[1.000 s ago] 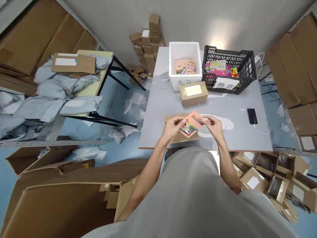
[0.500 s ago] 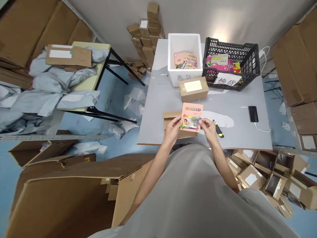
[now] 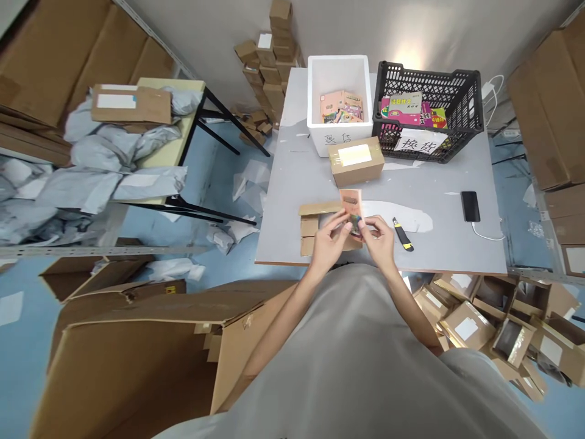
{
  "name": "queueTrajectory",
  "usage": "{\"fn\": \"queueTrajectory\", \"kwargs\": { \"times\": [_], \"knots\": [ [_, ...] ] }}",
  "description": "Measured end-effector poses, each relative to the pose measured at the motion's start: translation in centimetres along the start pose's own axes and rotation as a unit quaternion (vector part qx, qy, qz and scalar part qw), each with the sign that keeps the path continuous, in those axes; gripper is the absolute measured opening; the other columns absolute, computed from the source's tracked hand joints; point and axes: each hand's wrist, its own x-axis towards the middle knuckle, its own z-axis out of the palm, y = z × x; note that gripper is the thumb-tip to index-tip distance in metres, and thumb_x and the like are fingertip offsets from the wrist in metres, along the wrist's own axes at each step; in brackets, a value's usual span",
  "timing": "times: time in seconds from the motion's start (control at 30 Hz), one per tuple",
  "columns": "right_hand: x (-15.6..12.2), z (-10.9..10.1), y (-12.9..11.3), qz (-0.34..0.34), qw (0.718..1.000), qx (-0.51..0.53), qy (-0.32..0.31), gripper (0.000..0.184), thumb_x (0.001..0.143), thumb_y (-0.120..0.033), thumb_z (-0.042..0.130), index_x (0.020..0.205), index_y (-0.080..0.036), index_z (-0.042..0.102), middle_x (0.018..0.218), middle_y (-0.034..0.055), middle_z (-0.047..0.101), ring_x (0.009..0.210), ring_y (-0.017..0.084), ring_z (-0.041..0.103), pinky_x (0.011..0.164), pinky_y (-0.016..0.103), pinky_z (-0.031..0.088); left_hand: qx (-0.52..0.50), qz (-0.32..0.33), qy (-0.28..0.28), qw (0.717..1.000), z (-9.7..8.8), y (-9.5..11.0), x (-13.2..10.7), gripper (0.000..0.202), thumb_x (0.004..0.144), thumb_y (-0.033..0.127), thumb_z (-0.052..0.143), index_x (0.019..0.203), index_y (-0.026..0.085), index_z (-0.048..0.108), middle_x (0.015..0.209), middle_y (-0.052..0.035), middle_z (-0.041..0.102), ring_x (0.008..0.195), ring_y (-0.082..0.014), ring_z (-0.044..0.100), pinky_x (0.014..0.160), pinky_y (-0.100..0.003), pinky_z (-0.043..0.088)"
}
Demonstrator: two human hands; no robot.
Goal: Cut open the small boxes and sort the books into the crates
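Both my hands hold a thin pink booklet [image 3: 351, 204] over the near edge of the grey table [image 3: 297, 177]. My left hand [image 3: 329, 239] grips its left side and my right hand [image 3: 377, 236] pinches its right side. The booklet is turned nearly edge-on, so only a narrow strip of the cover shows. Under my hands lies an opened flat cardboard mailer [image 3: 312, 224]. A yellow-and-black utility knife [image 3: 403, 234] rests on the table just right of my right hand.
Farther back stand a taped cardboard box [image 3: 357, 161], a white foam box [image 3: 339, 73] with booklets and a black crate [image 3: 428, 110] with books. A phone [image 3: 470, 206] on a cable lies to the right. Cardboard cartons crowd the floor around me.
The booklet went from tilted, to cover facing me, to nearly edge-on between my hands. My hands drew closer together and the utility knife came into sight.
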Motion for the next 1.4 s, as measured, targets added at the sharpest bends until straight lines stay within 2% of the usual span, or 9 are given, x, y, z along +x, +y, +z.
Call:
{"fn": "queueTrajectory", "kwargs": {
  "times": [0.1,0.23,0.4,0.57,0.9,1.03,1.17,1.23,1.4],
  "knots": [
    [-1.1,1.0,-0.2,-0.045,0.995,-0.083,-0.018,0.021,0.104,-0.046,0.072,0.101,-0.028,0.081,0.107,0.0087,0.077,0.099,0.026,0.072,0.083,0.038,0.063,-0.075,-0.038,-0.037,0.996,1.2,0.5,-0.3,0.062,0.093,0.073,0.086,0.128,0.022,0.083,0.135,-0.0142,0.083,0.130,-0.0343,0.078,0.114,-0.049,0.064],
    [-1.6,1.2,0.1,-0.088,0.982,-0.163,-0.016,0.018,0.106,-0.040,0.070,0.107,-0.030,0.084,0.113,0.0098,0.079,0.116,0.030,0.073,0.103,0.045,0.062,-0.110,-0.083,-0.021,0.990,1.1,-0.4,0.2,0.061,0.092,0.077,0.083,0.114,0.021,0.082,0.110,-0.0097,0.085,0.109,-0.0305,0.082,0.098,-0.042,0.068],
    [-0.6,-0.9,0.8,-0.036,0.992,-0.108,0.056,0.032,0.099,-0.054,0.078,0.116,-0.027,0.084,0.125,0.0125,0.079,0.120,0.030,0.072,0.096,0.043,0.063,-0.158,-0.099,-0.019,0.982,-1.2,-1.0,0.8,0.063,0.093,0.077,0.082,0.126,0.023,0.081,0.131,-0.0116,0.085,0.128,-0.0338,0.079,0.104,-0.045,0.067],
    [-0.2,-1.3,2.1,0.108,0.991,0.026,-0.076,0.057,0.085,-0.079,0.084,0.097,-0.024,0.078,0.095,0.0067,0.080,0.092,0.025,0.074,0.086,0.037,0.062,-0.185,-0.103,-0.045,0.976,-3.2,-0.8,1.4,0.062,0.092,0.075,0.085,0.125,0.023,0.082,0.132,-0.0123,0.085,0.136,-0.0359,0.077,0.111,-0.049,0.067],
    [0.2,-0.3,2.5,0.121,0.992,0.033,-0.023,0.064,0.078,-0.082,0.088,0.098,-0.023,0.078,0.095,0.0077,0.082,0.093,0.025,0.077,0.091,0.040,0.064,-0.169,-0.131,-0.023,0.977,-4.6,-1.9,0.7,0.067,0.079,0.070,0.099,0.125,0.022,0.087,0.129,-0.0140,0.086,0.127,-0.0354,0.080,0.108,-0.048,0.067],
    [0.1,0.3,2.1,0.085,0.995,-0.039,0.025,0.055,0.087,-0.075,0.085,0.101,-0.022,0.081,0.098,0.0099,0.083,0.095,0.028,0.078,0.096,0.046,0.066,-0.148,-0.097,0.011,0.984,-4.6,-1.8,0.4,0.065,0.082,0.071,0.097,0.122,0.020,0.087,0.125,-0.0137,0.087,0.118,-0.0341,0.082,0.104,-0.049,0.068],
    [-0.6,1.2,0.3,-0.034,0.987,-0.155,0.036,0.046,0.101,-0.063,0.078,0.130,-0.028,0.084,0.145,0.0148,0.080,0.139,0.034,0.073,0.123,0.056,0.057,-0.106,-0.026,0.036,0.993,-3.2,-0.5,-0.2,0.057,0.090,0.070,0.091,0.120,0.021,0.088,0.123,-0.0121,0.086,0.111,-0.0303,0.083,0.102,-0.046,0.069],
    [-1.1,1.9,-0.3,-0.050,0.988,-0.143,0.009,0.048,0.104,-0.064,0.074,0.136,-0.029,0.084,0.155,0.0131,0.076,0.148,0.034,0.069,0.126,0.055,0.057,-0.082,0.020,0.023,0.996,-2.4,0.2,-0.6,0.053,0.096,0.068,0.087,0.122,0.022,0.088,0.126,-0.0116,0.084,0.115,-0.0286,0.082,0.103,-0.044,0.070],
    [-1.3,3.1,0.0,0.014,1.000,-0.003,-0.006,0.062,0.099,-0.071,0.078,0.137,-0.023,0.085,0.143,0.0126,0.083,0.132,0.033,0.081,0.117,0.049,0.066,-0.006,0.097,-0.044,0.994,-1.4,0.6,-1.0,0.043,0.114,0.057,0.066,0.140,0.027,0.083,0.152,-0.0132,0.076,0.144,-0.0287,0.072,0.124,-0.047,0.060]
  ]
}}
